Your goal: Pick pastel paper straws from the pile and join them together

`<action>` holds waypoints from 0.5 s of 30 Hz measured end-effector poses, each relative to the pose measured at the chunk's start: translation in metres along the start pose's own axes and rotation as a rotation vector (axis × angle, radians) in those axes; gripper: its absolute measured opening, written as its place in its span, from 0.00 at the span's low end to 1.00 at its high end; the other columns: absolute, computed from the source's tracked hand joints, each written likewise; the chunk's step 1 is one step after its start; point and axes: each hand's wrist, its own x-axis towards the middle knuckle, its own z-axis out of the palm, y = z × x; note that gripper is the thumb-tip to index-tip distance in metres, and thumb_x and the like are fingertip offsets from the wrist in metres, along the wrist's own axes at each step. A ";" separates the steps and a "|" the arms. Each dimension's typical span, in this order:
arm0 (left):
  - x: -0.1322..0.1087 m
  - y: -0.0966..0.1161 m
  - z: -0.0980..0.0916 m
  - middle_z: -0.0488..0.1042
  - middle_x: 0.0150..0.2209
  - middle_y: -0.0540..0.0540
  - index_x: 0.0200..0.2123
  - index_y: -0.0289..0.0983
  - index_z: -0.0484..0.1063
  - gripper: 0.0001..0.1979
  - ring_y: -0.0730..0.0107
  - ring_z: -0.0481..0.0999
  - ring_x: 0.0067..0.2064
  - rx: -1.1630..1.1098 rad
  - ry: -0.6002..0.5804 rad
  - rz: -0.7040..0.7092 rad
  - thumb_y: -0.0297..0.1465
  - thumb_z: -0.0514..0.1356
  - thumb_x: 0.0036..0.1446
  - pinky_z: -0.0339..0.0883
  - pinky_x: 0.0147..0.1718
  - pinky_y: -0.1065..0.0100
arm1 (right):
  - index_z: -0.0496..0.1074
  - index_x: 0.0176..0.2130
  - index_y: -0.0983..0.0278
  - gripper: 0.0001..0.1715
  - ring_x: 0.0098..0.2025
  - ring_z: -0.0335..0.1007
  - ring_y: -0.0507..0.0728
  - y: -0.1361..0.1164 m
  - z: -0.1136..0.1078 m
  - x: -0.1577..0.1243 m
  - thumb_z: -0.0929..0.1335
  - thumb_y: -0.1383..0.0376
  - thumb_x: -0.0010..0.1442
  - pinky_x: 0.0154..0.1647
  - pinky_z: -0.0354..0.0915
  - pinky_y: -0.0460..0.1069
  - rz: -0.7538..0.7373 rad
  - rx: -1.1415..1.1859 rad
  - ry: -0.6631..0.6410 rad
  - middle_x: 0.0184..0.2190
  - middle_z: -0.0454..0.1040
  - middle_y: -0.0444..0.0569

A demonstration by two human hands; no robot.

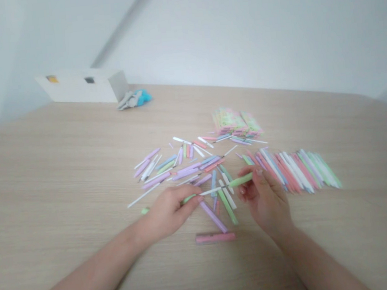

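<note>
My left hand [172,208] is closed on a green pen barrel [188,199], whose rounded end shows past the hand's left side. A thin white refill [211,191] sticks out of it to the right. My right hand [265,195] pinches a second green pen piece [241,180], tapered toward the refill's dark tip. The two meet or nearly touch; blur hides which. Below them lie a purple pen part [213,217], a green one [227,208] and a pink pen [215,237].
Loose pastel pen parts and white refills [143,195] are scattered beyond my hands. To the right lies a row of pens [298,171]. Behind stand stacked printed packs [230,121]. A white box [81,87] and a grey-and-blue crumpled item [136,98] sit at the back left.
</note>
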 end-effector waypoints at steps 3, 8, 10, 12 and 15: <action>0.000 0.000 0.000 0.69 0.27 0.50 0.38 0.36 0.73 0.12 0.74 0.69 0.28 0.015 0.001 0.005 0.35 0.52 0.63 0.61 0.28 0.74 | 0.70 0.34 0.61 0.16 0.20 0.58 0.49 0.003 0.000 -0.001 0.63 0.52 0.61 0.18 0.55 0.44 0.019 -0.019 -0.049 0.20 0.63 0.41; 0.000 0.003 -0.001 0.71 0.28 0.49 0.38 0.36 0.72 0.11 0.73 0.70 0.30 0.053 -0.010 0.034 0.34 0.52 0.63 0.62 0.30 0.73 | 0.72 0.36 0.61 0.15 0.21 0.59 0.49 0.008 0.001 -0.004 0.63 0.54 0.61 0.21 0.56 0.44 0.050 -0.097 -0.147 0.19 0.63 0.41; 0.000 0.004 -0.002 0.73 0.32 0.48 0.40 0.37 0.72 0.10 0.72 0.72 0.33 0.063 -0.023 0.063 0.33 0.52 0.63 0.63 0.33 0.72 | 0.72 0.37 0.62 0.14 0.21 0.59 0.49 0.008 0.002 -0.005 0.63 0.56 0.61 0.22 0.57 0.44 0.051 -0.142 -0.180 0.19 0.63 0.41; -0.001 0.005 -0.002 0.75 0.37 0.46 0.44 0.37 0.70 0.11 0.70 0.73 0.38 0.075 -0.025 0.103 0.31 0.52 0.62 0.64 0.38 0.71 | 0.73 0.37 0.61 0.13 0.21 0.60 0.49 0.008 0.002 -0.006 0.64 0.57 0.61 0.22 0.56 0.44 0.053 -0.204 -0.214 0.18 0.63 0.40; -0.002 0.005 -0.003 0.74 0.44 0.45 0.51 0.39 0.66 0.14 0.68 0.73 0.44 0.110 -0.048 0.135 0.30 0.51 0.63 0.64 0.43 0.69 | 0.73 0.37 0.62 0.11 0.20 0.60 0.48 0.004 0.002 -0.006 0.66 0.58 0.59 0.20 0.56 0.43 0.053 -0.313 -0.238 0.18 0.65 0.40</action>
